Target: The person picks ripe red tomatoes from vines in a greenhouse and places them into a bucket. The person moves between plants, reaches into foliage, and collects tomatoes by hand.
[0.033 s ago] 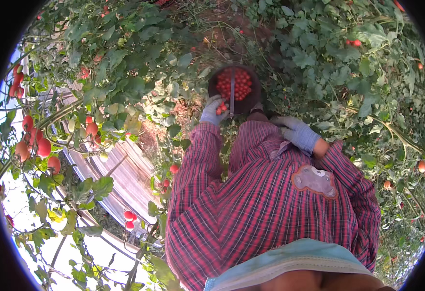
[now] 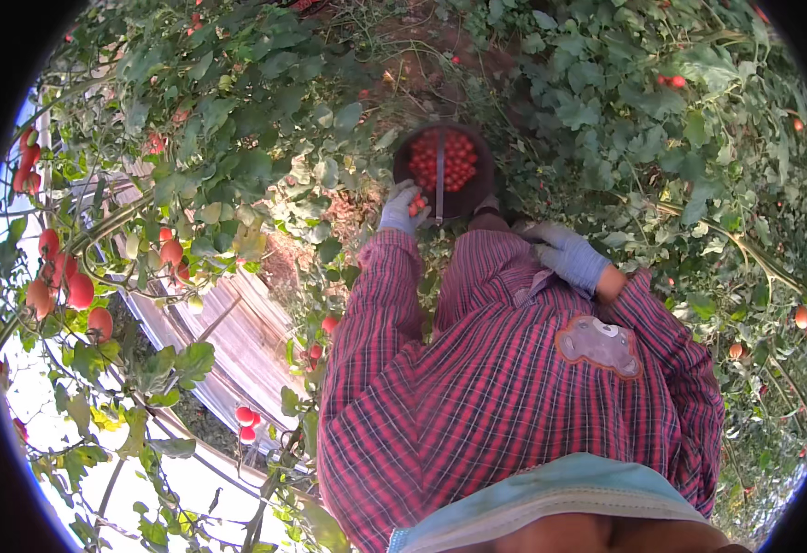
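A dark round bucket [image 2: 445,166] full of small red tomatoes sits among the plants ahead of me, with a grey strap across its mouth. My left hand [image 2: 400,208], in a pale grey glove, is at the bucket's near rim and closed around a few small red tomatoes [image 2: 417,205]. My right hand [image 2: 569,256], also gloved, lies lower right of the bucket and points toward it. Its fingertips reach into leaves, so I cannot tell whether it holds anything. Both sleeves are red plaid.
Dense green tomato vines [image 2: 238,147] surround me on all sides. Clusters of ripe red tomatoes [image 2: 63,281] hang at the left, and more [image 2: 245,419] hang lower down. Scattered fruit [image 2: 804,318] shows at the right. A pale plastic-covered strip [image 2: 228,341] runs below left.
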`<state>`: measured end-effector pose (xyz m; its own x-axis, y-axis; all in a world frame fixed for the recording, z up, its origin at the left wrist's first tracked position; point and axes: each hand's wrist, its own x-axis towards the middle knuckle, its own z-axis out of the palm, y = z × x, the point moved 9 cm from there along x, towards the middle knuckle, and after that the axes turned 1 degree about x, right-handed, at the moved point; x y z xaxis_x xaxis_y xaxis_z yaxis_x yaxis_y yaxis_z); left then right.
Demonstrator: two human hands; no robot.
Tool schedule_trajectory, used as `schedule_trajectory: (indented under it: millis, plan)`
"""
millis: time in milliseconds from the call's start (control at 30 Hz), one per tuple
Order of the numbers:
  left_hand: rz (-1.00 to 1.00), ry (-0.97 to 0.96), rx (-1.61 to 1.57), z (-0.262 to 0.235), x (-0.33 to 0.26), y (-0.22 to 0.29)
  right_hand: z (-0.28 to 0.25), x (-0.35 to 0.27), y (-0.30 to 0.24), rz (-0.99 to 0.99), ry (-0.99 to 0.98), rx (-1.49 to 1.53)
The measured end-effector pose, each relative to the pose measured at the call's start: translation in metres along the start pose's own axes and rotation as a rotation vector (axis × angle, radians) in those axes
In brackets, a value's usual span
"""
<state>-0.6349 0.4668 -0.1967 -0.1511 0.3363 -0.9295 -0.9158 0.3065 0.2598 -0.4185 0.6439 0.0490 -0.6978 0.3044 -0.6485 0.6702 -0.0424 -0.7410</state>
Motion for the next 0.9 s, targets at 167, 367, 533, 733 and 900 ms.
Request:
schedule_trajectory:
  millis: [167,367,533,733,900]
  plan:
    - [-0.003,0.344,0.54,-0.001,0.037,0.002,-0.004,-0.008,0.017,0.15,0.032,-0.002]
    - [0.001,0.015,0.853,0.055,0.072,-0.045,-0.012,-0.005,0.024,0.161,0.089,0.013]
    - [-0.004,0.018,0.459,0.039,0.091,-0.058,-0.019,-0.006,0.021,0.137,0.082,-0.045]
    - [-0.109,0.21,0.743,0.025,0.071,-0.025,-0.022,-0.002,0.05,0.105,0.097,-0.107]
    - [-0.044,0.271,0.74,0.086,0.115,0.028,-0.025,-0.021,0.069,0.114,0.138,-0.054]
